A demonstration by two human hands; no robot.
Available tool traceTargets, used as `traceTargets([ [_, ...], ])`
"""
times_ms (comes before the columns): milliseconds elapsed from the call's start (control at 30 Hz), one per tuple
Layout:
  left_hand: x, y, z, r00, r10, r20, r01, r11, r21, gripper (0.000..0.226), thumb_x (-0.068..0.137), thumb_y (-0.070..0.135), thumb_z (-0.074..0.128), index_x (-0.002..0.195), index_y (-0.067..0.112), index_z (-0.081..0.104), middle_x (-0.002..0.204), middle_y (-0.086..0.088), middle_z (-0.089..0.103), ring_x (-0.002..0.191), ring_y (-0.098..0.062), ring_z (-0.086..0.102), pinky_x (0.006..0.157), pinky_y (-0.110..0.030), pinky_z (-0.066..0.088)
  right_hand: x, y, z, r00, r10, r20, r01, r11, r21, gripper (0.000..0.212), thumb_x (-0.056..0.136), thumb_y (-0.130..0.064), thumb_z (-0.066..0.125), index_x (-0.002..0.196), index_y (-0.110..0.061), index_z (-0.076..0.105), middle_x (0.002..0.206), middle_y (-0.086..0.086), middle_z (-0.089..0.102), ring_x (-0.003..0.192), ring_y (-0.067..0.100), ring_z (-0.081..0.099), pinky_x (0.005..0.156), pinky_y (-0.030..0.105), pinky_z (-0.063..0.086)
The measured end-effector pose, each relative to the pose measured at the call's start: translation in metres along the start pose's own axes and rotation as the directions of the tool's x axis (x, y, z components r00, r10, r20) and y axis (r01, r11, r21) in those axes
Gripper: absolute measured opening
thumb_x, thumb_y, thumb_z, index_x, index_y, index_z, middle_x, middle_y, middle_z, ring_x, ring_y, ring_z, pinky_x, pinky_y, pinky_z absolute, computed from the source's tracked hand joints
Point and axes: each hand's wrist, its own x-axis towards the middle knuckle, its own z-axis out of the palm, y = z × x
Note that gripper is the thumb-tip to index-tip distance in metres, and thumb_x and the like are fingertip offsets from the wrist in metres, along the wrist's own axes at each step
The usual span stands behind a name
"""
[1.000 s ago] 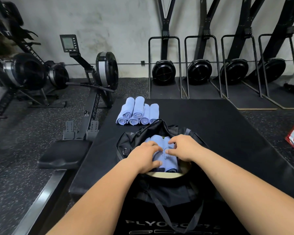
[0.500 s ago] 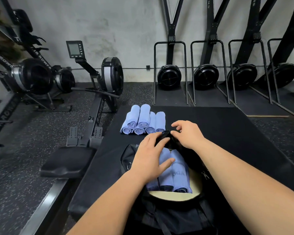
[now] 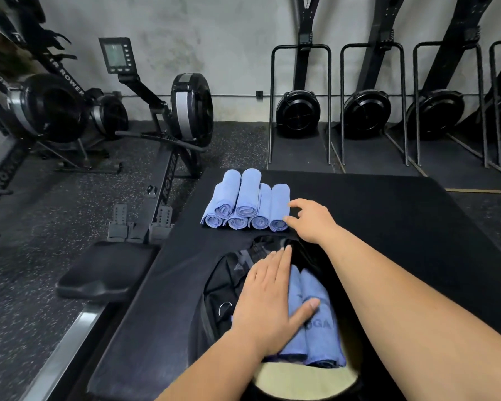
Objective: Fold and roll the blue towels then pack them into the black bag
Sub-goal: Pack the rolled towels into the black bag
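Head view, only camera.

- I work over a black padded platform (image 3: 388,227) with its top surface running away from me.
- Black fabric bag (image 3: 214,293) lies open at the near edge of the platform, mouth up. A pale round base panel (image 3: 304,382) shows inside at the near end.
- Packed blue rolled towels (image 3: 315,331) lie lengthwise inside the bag, side by side, touching. I count at least two; the right one carries dark lettering, only partly readable.
- Left hand (image 3: 268,299) rests flat, palm down, on the packed towels and the bag's left lip. Its fingers are straight and pressed together, pointing far. The thumb is spread out to the right, its tip on the lettered roll.
- Stack of blue rolled towels (image 3: 245,202) sits on the platform just beyond the bag: four rolls below, two on top, spiral ends facing me.
- Right hand (image 3: 310,219) reaches over the bag's far end to the right side of the stack. Its fingers are loosely spread and slightly curved, curled round nothing. The fingertips are at the rightmost roll; touching or just short, I cannot tell.
- Left of the platform: a black rowing machine (image 3: 190,108) with a small monitor (image 3: 116,55) and a black seat (image 3: 107,270) on its rail.
- Far right, against the grey wall: upright stored rowers (image 3: 298,111) in a row.
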Motion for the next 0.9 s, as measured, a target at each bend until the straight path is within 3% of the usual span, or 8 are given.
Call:
traceTargets([
  [267, 0.001, -0.003, 0.008, 1.000, 0.010, -0.006, -0.010, 1.000, -0.023, 0.093, 0.103, 0.076, 0.032, 0.167, 0.012, 0.012, 0.173, -0.002, 0.020, 0.159, -0.021, 0.020, 0.128, -0.045, 0.020, 0.046, 0.007, 0.040, 0.991, 0.004, 0.137, -0.009, 0.999, 0.040, 0.055, 0.100, -0.039, 0.062, 0.153, -0.033, 0.049, 0.156, -0.001, 0.052, 0.139, 0.025, 0.051, 0.112, 0.033, 0.039],
  [467, 0.002, -0.005, 0.012, 1.000, 0.009, -0.012, -0.010, 0.999, -0.042, 0.091, 0.103, 0.074, 0.035, 0.166, 0.012, 0.014, 0.171, 0.000, 0.025, 0.156, -0.022, 0.026, 0.126, -0.046, 0.023, 0.048, 0.012, 0.056, 0.999, 0.043, 0.027, -0.047, 0.982, 0.181, 0.044, 0.094, -0.041, 0.070, 0.137, -0.035, 0.060, 0.141, -0.005, 0.062, 0.127, 0.022, 0.058, 0.095, 0.029, 0.042],
  [600, 0.002, -0.006, 0.012, 1.000, 0.004, -0.008, -0.004, 0.999, -0.036, 0.092, 0.102, 0.076, 0.031, 0.167, 0.014, 0.011, 0.172, 0.002, 0.021, 0.158, -0.018, 0.020, 0.128, -0.044, 0.018, 0.042, 0.014, 0.054, 0.994, 0.102, -0.044, -0.084, 0.949, 0.304, 0.039, 0.088, -0.048, 0.077, 0.122, -0.035, 0.064, 0.131, -0.011, 0.063, 0.117, 0.017, 0.058, 0.089, 0.027, 0.040],
  [767, 0.001, -0.006, 0.012, 1.000, -0.006, -0.007, 0.006, 1.000, -0.029, 0.094, 0.101, 0.079, 0.027, 0.168, 0.016, 0.010, 0.172, 0.004, 0.020, 0.158, -0.015, 0.017, 0.128, -0.042, 0.016, 0.025, 0.008, 0.032, 0.979, 0.162, -0.126, -0.099, 0.910, 0.403, 0.033, 0.087, -0.040, 0.077, 0.118, -0.036, 0.065, 0.126, -0.009, 0.065, 0.106, 0.016, 0.062, 0.082, 0.028, 0.045],
  [900, 0.001, -0.005, 0.008, 1.000, -0.008, -0.018, 0.007, 0.998, -0.057, 0.092, 0.100, 0.080, 0.024, 0.169, 0.021, 0.007, 0.171, 0.007, 0.022, 0.157, -0.011, 0.017, 0.128, -0.039, 0.015, -0.002, 0.003, 0.003, 0.973, 0.173, -0.155, -0.082, 0.881, 0.466, 0.030, 0.087, -0.033, 0.074, 0.114, -0.040, 0.064, 0.115, -0.010, 0.065, 0.086, 0.010, 0.062, 0.066, 0.026, 0.044],
])
